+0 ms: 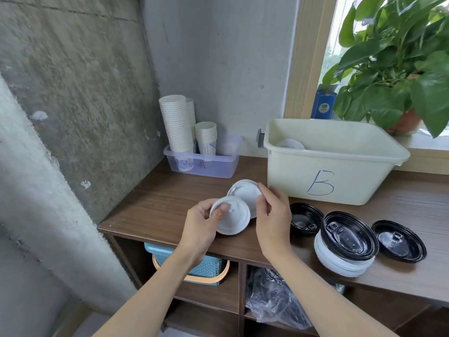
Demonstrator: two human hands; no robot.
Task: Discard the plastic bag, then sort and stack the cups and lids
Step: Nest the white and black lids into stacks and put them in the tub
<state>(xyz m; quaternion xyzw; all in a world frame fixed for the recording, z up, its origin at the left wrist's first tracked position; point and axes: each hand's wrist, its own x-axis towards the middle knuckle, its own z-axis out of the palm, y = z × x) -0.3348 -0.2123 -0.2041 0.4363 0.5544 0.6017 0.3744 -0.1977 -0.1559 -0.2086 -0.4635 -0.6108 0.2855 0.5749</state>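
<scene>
White lid pinched by left hand; second white lid gripped by right hand; hands held close together above wooden shelf top.

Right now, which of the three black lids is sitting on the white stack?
The middle black lid, resting on the stack of white lids; the left black lid and right black lid lie directly on the table.

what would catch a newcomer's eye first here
Two hands at the middle of the wooden counter: the left hand grips the front white lid, the right hand pinches the rear white lid behind it. To the right stands a cream tub marked B, with black lids before it. Tall cup stacks stand in a clear tray in the far corner.
</scene>
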